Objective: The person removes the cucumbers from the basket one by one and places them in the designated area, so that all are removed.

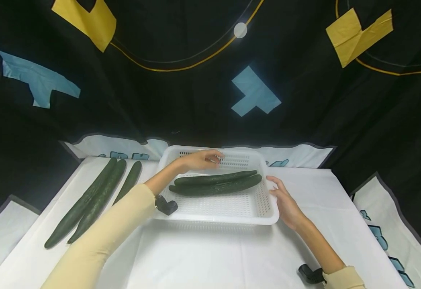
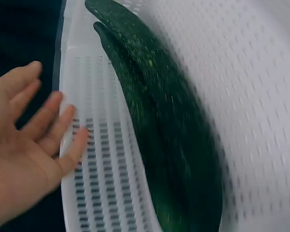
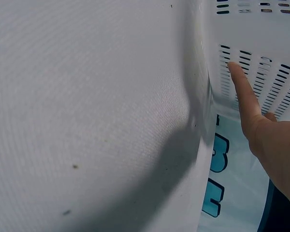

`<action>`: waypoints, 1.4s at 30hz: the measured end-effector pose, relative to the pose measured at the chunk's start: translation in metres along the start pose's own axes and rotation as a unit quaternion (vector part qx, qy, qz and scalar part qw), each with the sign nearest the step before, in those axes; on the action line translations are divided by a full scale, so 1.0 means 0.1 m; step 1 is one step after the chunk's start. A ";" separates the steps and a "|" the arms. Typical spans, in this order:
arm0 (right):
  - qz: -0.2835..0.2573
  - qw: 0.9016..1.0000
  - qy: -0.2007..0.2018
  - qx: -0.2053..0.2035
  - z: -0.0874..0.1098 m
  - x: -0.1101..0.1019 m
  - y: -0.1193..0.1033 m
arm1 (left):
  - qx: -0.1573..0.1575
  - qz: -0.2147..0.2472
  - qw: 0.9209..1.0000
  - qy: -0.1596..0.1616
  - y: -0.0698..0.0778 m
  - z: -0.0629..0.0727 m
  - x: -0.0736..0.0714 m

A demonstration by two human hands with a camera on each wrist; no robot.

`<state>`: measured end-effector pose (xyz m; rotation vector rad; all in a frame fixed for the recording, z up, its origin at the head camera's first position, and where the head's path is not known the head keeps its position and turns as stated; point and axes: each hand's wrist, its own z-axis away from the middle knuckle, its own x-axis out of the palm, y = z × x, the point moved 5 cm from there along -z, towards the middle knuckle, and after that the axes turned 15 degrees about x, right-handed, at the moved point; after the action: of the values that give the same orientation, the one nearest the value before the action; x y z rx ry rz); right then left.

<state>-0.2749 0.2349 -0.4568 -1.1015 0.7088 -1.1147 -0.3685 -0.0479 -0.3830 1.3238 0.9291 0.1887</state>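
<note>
Two long green cucumbers (image 1: 215, 184) lie side by side across a white plastic basket (image 1: 217, 219) with slotted walls. My left hand (image 1: 202, 159) hovers over the basket's far side, beyond the cucumbers. In the left wrist view its fingers (image 2: 58, 125) are spread and loosely bent, near the slotted wall, with nothing held. At the basket's right end is my right hand (image 1: 284, 202), fingertips right at the outer wall. The right wrist view shows one finger (image 3: 245, 94) stretched out against the slots.
Left of the basket, three more cucumbers (image 1: 98, 196) lie lengthwise on the white-covered table (image 1: 196, 257), one partly behind the left forearm. A dark curtain (image 1: 181, 108) with yellow and blue patches hangs behind the table. Black wrist devices (image 1: 166, 205) sit at both wrists.
</note>
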 end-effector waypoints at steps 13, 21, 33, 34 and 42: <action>-0.001 1.000 -0.005 0.000 -0.01 0.02 0.02 | -0.054 0.002 0.996 -0.066 -0.26 -0.18 0.20; 0.006 1.000 -0.009 -0.002 -0.03 0.03 0.04 | -0.072 -0.046 0.993 -0.078 -0.45 -0.19 0.27; 0.001 1.000 -0.006 -0.005 -0.03 0.02 0.02 | -0.097 -0.087 0.989 -0.070 -0.53 -0.18 0.27; 0.001 1.000 -0.006 -0.005 -0.03 0.02 0.01 | -0.096 -0.087 0.989 -0.067 -0.52 -0.18 0.26; -0.003 1.000 0.008 0.007 -0.02 0.00 0.01 | -0.065 -0.055 0.996 -0.025 -0.38 -0.20 0.15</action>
<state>-0.2768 0.2344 -0.4582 -1.0845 0.7089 -1.1335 -0.3868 -0.0352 -0.4228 1.1502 0.9292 0.1280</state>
